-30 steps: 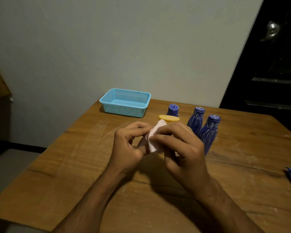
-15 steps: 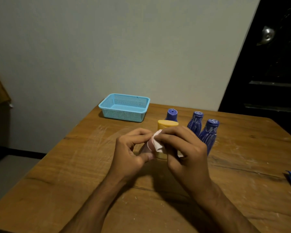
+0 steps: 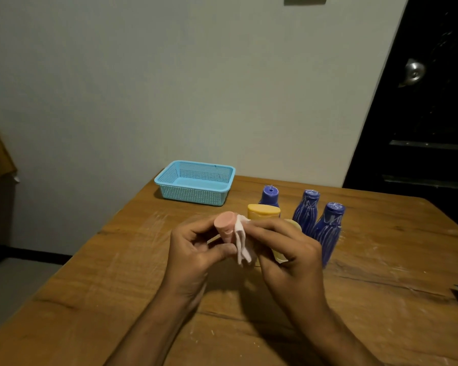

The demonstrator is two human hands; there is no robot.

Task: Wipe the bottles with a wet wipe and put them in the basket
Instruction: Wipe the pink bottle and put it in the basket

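We see the left hand (image 3: 193, 256) gripping a pink-capped bottle (image 3: 224, 226) above the table (image 3: 117, 286); the right hand (image 3: 288, 256) pinches a wet wipe (image 3: 240, 240) against it. The basket (image 3: 196, 183) sits far left.

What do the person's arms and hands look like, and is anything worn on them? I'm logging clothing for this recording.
Both forearms are bare as far as the frame shows: no sleeves in view. The left hand and right hand wear no gloves, and no rings, watch or bracelets are visible in this dim light.
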